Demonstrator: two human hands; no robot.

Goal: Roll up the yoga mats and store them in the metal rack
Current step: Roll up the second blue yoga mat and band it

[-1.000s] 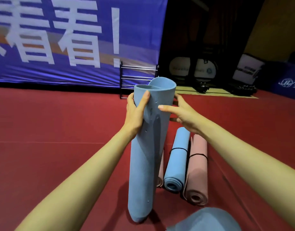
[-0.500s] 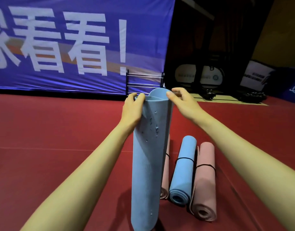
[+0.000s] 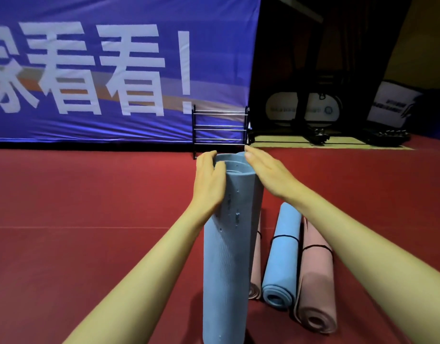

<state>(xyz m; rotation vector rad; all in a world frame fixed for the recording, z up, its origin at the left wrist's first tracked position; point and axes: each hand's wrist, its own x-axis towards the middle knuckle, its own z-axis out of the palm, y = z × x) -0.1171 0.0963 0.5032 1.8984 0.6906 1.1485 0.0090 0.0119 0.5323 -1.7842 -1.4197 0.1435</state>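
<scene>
A grey-blue yoga mat (image 3: 226, 264) stands upright on the red floor, loosely rolled, its open top end between my hands. My left hand (image 3: 209, 182) grips the left side of the top, thumb hooked over the rim. My right hand (image 3: 266, 172) lies with straight fingers across the right of the top edge. Beside the mat lie three rolled mats: a bright blue mat (image 3: 282, 254) and a pink mat (image 3: 315, 281), each bound with a black band, and another pink mat (image 3: 255, 269) mostly hidden. The metal rack (image 3: 220, 129) stands far back against the banner.
Red floor (image 3: 89, 219) stretches left and toward the rack. A large blue banner (image 3: 114, 70) with white characters covers the back wall. To the right is a dark area with signs and black equipment (image 3: 318, 135) on a yellowish floor strip.
The mat's top has sunk lower in view and stands straighter. My right hand has gone from pointing at the side to lying on the top edge. The view has risen.
</scene>
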